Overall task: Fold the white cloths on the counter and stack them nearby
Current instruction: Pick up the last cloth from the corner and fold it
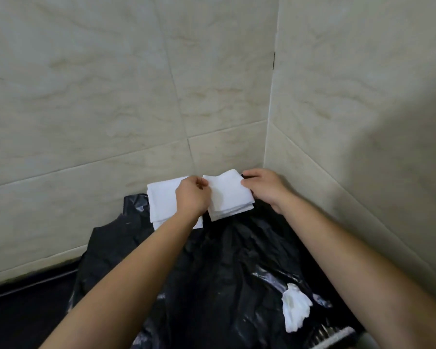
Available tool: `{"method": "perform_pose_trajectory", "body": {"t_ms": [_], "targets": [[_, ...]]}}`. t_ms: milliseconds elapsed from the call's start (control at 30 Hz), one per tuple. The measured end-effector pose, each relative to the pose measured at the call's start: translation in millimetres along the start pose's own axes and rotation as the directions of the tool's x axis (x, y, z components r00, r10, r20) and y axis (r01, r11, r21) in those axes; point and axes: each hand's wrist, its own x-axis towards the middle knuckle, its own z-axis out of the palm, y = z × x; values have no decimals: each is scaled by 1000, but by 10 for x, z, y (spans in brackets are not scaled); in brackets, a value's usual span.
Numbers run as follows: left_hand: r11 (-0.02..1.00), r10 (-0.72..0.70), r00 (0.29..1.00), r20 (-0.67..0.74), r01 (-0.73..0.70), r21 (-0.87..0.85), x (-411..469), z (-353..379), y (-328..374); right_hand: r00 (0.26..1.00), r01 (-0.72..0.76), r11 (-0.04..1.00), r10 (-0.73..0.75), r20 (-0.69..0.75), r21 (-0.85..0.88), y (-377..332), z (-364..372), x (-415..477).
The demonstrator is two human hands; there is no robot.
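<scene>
A flat, soft white cloth (163, 201) lies folded against the marbled tile wall (86, 96), its near edge hidden by the left forearm. The left hand (190, 196) has its grip pinching the left edge of a squarish stack of folded cloths (228, 197), layered at its front edge; the right hand (264, 188) pinches its right edge. All rest on crinkled, glossy black plastic (212, 273) covering the desk. Nearer right lies a crumpled white cloth (295, 307).
</scene>
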Motion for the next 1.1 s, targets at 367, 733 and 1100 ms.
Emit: {"method": "perform_pose_trajectory", "body": {"t_ms": [367,733,1100], "targets": [[909,31,990,138,-86,408,70,119,-41,998,65,965,-62,18,-252,198,25,214],[860,-20,970,242,-107,499,-62,98,-11,967,252,763,-222,124,-595,188,19,0],[745,451,883,-128,-294,599,-845,-1349,-367,830,501,575,-531,170,-646,-626,635,-574]]}}
